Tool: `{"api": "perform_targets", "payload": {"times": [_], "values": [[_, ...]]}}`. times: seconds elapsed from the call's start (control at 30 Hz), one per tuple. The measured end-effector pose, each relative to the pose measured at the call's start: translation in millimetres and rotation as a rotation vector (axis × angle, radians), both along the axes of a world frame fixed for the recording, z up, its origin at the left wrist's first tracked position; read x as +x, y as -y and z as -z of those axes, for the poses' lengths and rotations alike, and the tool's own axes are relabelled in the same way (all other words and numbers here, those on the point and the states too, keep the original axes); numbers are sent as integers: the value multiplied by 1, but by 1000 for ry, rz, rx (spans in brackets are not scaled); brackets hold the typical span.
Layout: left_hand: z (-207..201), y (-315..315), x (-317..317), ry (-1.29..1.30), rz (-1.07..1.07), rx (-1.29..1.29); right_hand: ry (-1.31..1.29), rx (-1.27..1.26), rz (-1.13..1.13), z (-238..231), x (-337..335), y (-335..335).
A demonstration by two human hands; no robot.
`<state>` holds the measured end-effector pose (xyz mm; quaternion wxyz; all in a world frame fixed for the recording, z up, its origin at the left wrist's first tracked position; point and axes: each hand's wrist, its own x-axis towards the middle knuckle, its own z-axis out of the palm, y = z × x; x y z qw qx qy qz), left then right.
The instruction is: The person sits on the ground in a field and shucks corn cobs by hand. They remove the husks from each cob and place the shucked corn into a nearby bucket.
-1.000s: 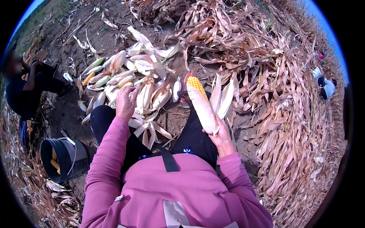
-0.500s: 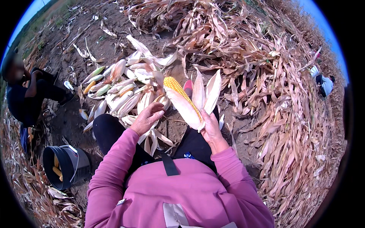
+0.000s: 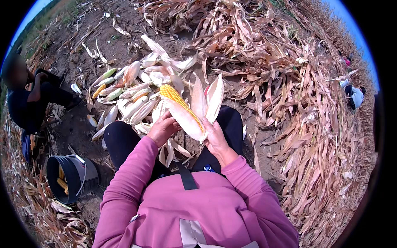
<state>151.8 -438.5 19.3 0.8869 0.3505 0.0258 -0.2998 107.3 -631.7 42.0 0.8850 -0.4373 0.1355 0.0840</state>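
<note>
An ear of corn with yellow kernels is tilted above my lap, its pale husk peeled open into leaves around it. My right hand is closed round its base, the thumb on the husk. My left hand is curled against the left side of the same ear, its fingertips partly hidden at the husk's edge. Just beyond my knees lies a heap of ears in husks, a few with yellow kernels showing.
At left a dark bucket with a white handle lies tipped, several bare ears inside. Someone in dark clothes sits beyond it. Dry stalks and leaves pile up at right and far ahead. Another person is at the far right.
The ear has moved left and slightly nearer in my right hand. My left hand has gone from being apart from it to touching its husk.
</note>
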Motion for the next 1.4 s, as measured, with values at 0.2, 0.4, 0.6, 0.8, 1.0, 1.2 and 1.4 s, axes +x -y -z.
{"api": "perform_targets", "payload": {"times": [0.2,0.4,0.6,0.8,1.0,1.2,1.4], "values": [[4,1,2,10,-22,-1,3,-105,-105,-7,9,-11],[14,4,7,-128,-179,40,-72,-109,-261,-1,17,-20],[33,3,14,-181,-330,75,19,-34,-56,26,16,-32],[29,1,21,-231,-449,155,104,35,-7,9,16,-37],[34,-1,33,-283,-480,147,138,54,-48,2,28,-43],[20,-2,40,-158,-517,130,169,-234,-255,15,39,-56],[31,-6,46,-220,-581,49,315,-488,-262,20,44,-75]]}}
